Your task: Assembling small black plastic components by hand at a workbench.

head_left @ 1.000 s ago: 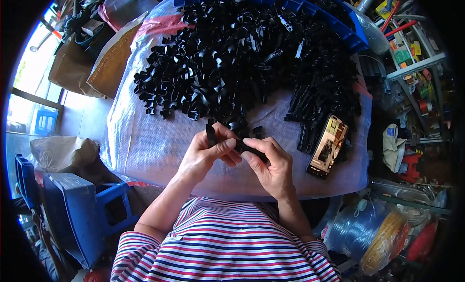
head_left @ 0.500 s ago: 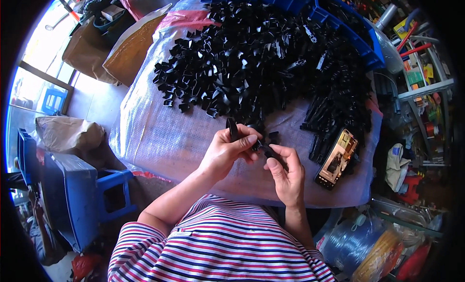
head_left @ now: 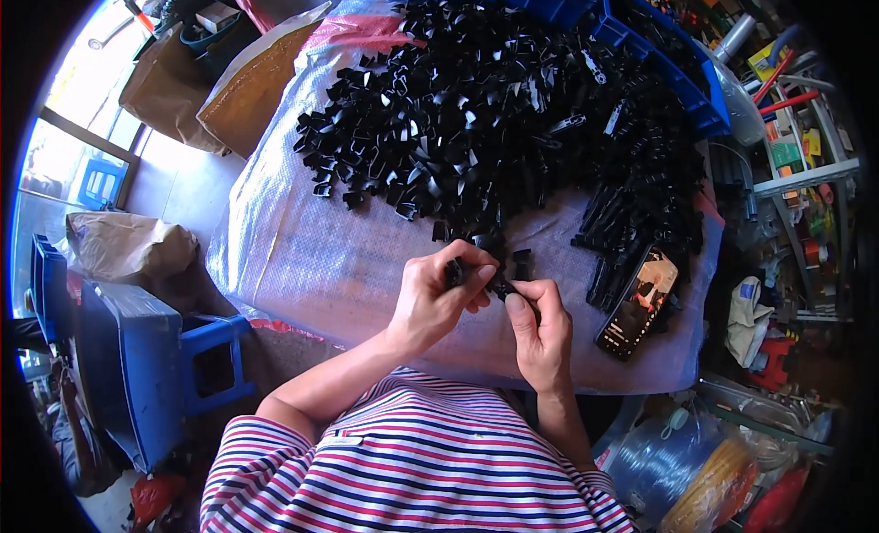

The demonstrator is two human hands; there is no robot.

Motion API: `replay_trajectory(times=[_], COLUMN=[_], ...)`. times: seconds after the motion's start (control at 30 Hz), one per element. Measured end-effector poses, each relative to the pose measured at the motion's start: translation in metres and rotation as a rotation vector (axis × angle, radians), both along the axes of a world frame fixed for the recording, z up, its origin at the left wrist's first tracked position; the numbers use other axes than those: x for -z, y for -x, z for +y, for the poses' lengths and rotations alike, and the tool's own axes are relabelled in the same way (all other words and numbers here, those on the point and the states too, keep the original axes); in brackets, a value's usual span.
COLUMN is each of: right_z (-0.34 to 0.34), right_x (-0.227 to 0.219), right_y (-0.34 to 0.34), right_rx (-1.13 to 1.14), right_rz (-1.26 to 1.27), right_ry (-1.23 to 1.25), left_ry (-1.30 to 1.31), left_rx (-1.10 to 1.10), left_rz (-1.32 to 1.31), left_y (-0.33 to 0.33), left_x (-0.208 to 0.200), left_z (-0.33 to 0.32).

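Both hands meet over the near part of a white woven sheet (head_left: 366, 286). My left hand (head_left: 426, 299) is closed, with a dark curved piece (head_left: 454, 271) tucked against its fingers. Between the two sets of fingertips is a small black plastic part (head_left: 499, 286), its exact shape mostly hidden. My right hand (head_left: 545, 336) pinches the near end of this part between thumb and forefinger. Just beyond the hands spreads a large heap of small black bent plastic pieces (head_left: 430, 139). Longer black strips (head_left: 609, 212) lie at the heap's right side.
A phone (head_left: 636, 304) with a lit screen lies right of my right hand. Blue crates (head_left: 664, 57) stand at the far side of the heap. To the left are a blue stool (head_left: 215, 364) and a brown paper sack (head_left: 128, 244). A wrapped spool (head_left: 673, 460) sits at the lower right.
The dark curved piece in my left hand stood up above the fingers and now sits lower, against them. My left fingers have curled further over. The phone's screen picture has changed.
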State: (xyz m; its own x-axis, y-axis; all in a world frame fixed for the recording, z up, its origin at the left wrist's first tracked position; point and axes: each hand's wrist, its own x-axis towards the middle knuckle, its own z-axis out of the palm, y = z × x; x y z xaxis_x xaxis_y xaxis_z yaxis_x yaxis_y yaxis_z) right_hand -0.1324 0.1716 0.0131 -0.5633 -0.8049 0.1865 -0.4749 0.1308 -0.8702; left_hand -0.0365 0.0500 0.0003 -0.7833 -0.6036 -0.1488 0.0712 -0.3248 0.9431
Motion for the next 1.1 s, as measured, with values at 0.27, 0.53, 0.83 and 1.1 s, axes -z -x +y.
replay_trajectory(times=[0.27, 0.53, 0.83, 1.1], right_z=[-0.023, 0.0, -0.006, -0.002], right_x=[0.009, 0.002, 0.009, 0.002], right_y=[-0.014, 0.086, 0.067, 0.031], right_rx=[0.035, 0.179, 0.175, -0.069], right_rz=[-0.144, 0.789, 0.436, 0.292], right_ry=[0.113, -0.448, -0.114, -0.127], left_ry=[-0.251, -0.84, 0.97, 1.254], left_rx=[0.045, 0.168, -0.378, -0.219], left_rz=[0.114, 0.326, -0.393, -0.435], left_y=[-0.008, -0.02, -0.023, -0.022], left_x=[0.0, 0.002, 0.026, 0.026], left_z=[0.007, -0.017, -0.086, -0.073])
